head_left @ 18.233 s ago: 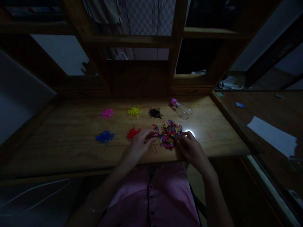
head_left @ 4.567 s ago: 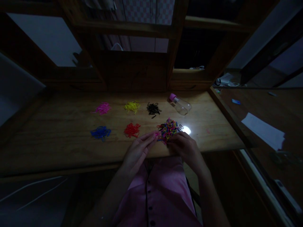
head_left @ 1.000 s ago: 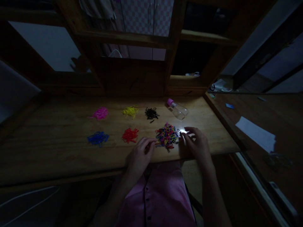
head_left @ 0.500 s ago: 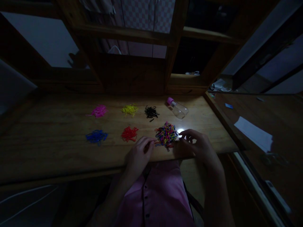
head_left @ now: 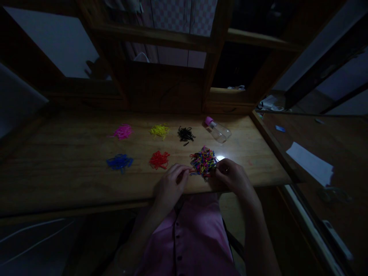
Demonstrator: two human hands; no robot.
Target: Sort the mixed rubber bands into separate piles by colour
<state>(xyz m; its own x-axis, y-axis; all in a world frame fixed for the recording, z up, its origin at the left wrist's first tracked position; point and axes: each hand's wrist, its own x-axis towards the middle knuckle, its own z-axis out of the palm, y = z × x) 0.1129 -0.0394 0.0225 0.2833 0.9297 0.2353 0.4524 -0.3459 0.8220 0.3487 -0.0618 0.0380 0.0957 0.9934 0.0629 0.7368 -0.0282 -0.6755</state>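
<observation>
A pile of mixed-colour rubber bands [head_left: 204,161] lies on the wooden table between my two hands. At its left edge my left hand [head_left: 171,186] is closed in a pinch, an orange-red rubber band showing at the fingertips. My right hand [head_left: 234,177] pinches at the right edge, thumb against forefinger; its fingers hide what they hold. Sorted by colour, further small piles lie to the left and behind: red bands [head_left: 159,160], blue bands [head_left: 120,162], black bands [head_left: 186,134], yellow bands [head_left: 160,130] and pink bands [head_left: 123,132].
A clear bottle with a pink cap [head_left: 220,132] lies on its side behind the mixed pile. Wooden shelving [head_left: 163,88] rises along the table's back. White paper [head_left: 310,163] rests on the surface to the right. The table's front edge runs close to my body.
My right hand has moved slightly left and closed its fingers at the edge of the mixed pile. My left hand has stayed at the pile's left edge. The view has shifted slightly.
</observation>
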